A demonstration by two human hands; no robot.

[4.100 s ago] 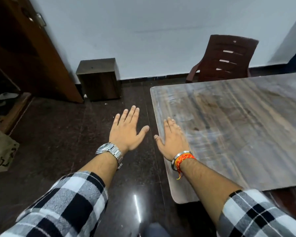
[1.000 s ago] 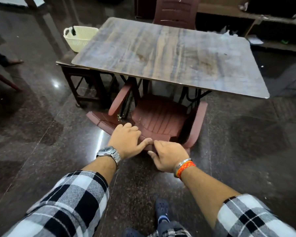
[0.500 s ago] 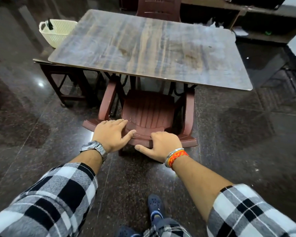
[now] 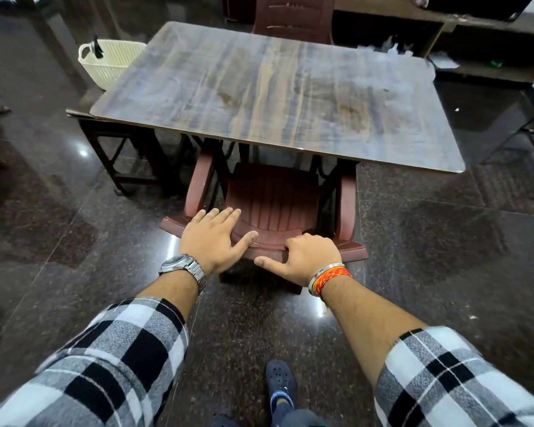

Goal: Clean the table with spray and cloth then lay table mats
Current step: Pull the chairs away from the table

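my left hand [image 4: 211, 238] lies flat on the top edge of the brown chair [image 4: 275, 198], fingers straight, holding nothing. my right hand [image 4: 309, 257] grips the same edge, fingers curled over it, thumb sticking out. the chair sits partly under the table [image 4: 275, 97], straight in front of me. a cream basket [image 4: 111, 61] stands just beside its far left corner.

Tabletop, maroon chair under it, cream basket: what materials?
Tabletop: looks like wood-grain laminate on board, semi-matte; streaky printed grain, thin pale edge band.
Maroon chair: moulded plastic, slight sheen; ribbed one-piece seat and arms.
Cream basket: probably plastic; regular slotted wall, moulded handle.
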